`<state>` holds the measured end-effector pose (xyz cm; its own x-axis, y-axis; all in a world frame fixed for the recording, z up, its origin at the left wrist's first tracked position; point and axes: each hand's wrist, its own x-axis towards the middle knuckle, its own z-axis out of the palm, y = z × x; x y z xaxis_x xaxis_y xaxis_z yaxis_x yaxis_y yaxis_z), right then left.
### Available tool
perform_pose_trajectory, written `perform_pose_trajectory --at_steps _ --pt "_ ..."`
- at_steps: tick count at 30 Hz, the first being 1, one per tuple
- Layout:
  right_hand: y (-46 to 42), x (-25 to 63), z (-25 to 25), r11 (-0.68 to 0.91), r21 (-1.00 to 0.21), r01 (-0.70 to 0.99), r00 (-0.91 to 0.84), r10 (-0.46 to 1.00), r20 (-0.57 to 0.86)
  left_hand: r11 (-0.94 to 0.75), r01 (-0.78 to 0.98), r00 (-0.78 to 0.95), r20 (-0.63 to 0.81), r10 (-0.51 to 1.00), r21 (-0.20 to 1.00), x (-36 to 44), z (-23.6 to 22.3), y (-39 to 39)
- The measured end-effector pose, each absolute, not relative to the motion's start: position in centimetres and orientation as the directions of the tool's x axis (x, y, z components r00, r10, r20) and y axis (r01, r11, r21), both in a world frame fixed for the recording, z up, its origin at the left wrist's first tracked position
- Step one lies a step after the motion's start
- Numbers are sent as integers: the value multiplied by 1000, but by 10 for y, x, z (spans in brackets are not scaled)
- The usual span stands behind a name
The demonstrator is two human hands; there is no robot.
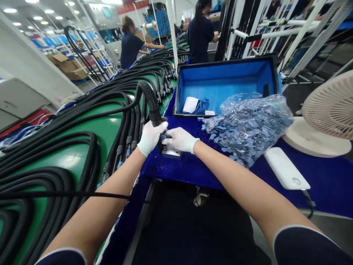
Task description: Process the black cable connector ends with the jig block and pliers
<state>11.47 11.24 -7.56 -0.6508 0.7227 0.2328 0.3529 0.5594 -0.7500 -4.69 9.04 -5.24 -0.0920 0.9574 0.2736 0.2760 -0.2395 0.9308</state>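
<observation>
My left hand (149, 138), in a white glove, is closed around the end of a black corrugated hose (149, 96), which stands upright above it and arches back to the left. Close beside it, my gloved right hand (181, 139) pinches a small blue clip (163, 137) against the lower end of the hose; the fingers hide most of it. Just beneath both hands, a small metal block (172, 153) rests on the blue-covered table. To the right lies a clear plastic bag (248, 125) full of small blue-grey clips, some spilled out at its left.
Many black hoses lie along the green conveyor (66, 154) on the left. A blue bin (226, 79) stands behind the bag. A beige fan (331, 106) and a white power bank (286, 168) are at right. Two people (131, 48) work farther back.
</observation>
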Motion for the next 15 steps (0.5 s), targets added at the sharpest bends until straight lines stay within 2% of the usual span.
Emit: perform_pose_trajectory --at_steps 6,9,12,14,15 --pt "128 110 -86 497 -798 341 -666 726 168 -201 125 -86 212 974 972 -45 -58 93" --pt "130 109 -86 486 -797 358 -664 733 149 -236 153 -77 250 965 960 -55 -57 88" --pt "127 108 -86 478 -789 386 -655 744 130 -238 250 -236 297 925 939 -98 -59 72" --pt "124 109 -89 475 -784 400 -649 751 123 -102 410 -392 276 877 906 -147 -61 48" --pt "124 109 -91 484 -777 402 -651 748 129 32 535 -456 257 852 844 -174 -62 32"
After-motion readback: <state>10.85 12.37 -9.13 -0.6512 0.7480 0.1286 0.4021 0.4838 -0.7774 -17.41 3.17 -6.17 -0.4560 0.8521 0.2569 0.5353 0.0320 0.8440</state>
